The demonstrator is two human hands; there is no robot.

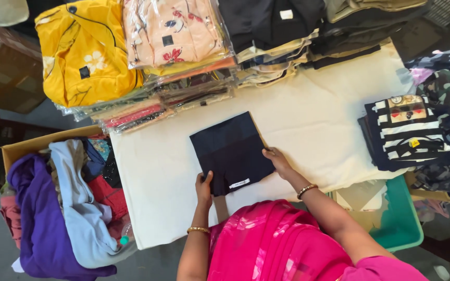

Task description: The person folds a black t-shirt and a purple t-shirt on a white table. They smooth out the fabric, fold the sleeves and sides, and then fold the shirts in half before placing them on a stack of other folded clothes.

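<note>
The dark garment (232, 152) you are handling is navy or black, folded into a flat, roughly square packet. It lies on the cream-covered worktop (319, 119), near the middle of its near edge, turned a little askew to that edge. Its surface shows a faint fold line running across, with one half looking slightly darker than the other. A small white label sits close to its near corner. Your left hand (203, 187) grips that near corner, thumb on top, while your right hand (278, 161) presses on the right-hand edge. The packet rests flat, with its far corner pointing toward the back of the worktop.
</note>
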